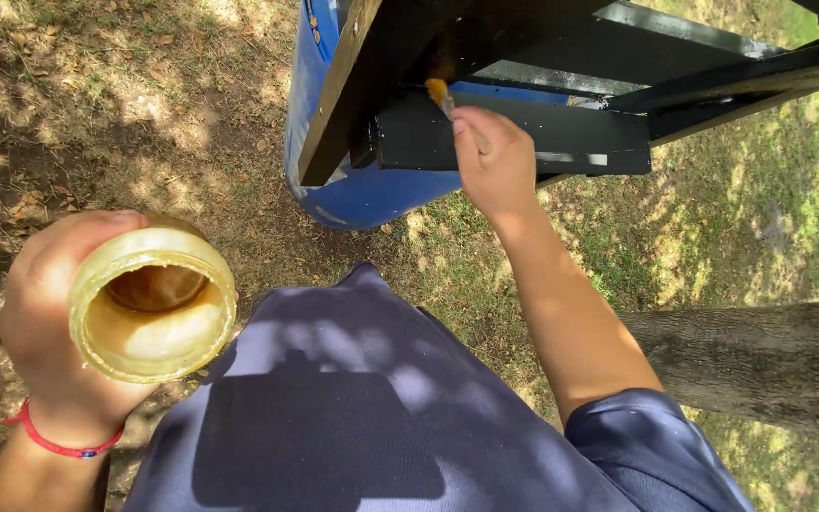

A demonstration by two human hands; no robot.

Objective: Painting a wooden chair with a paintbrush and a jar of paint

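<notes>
My left hand [45, 322] grips an open, yellowish plastic jar [154, 303] with amber liquid inside, held at the lower left with its mouth facing me. My right hand [493, 163] is raised and closed on a small brush [441, 95] whose amber-tipped bristles touch a black-painted wooden frame [514, 133]. The brush handle is mostly hidden in my fingers. A red cord bracelet [59, 441] circles my left wrist.
A blue plastic barrel [362, 194] stands under the black frame. A tree trunk [770, 365] lies across the right side. Dry leaves and dirt cover the ground at left, grass at right. My grey shirt fills the bottom centre.
</notes>
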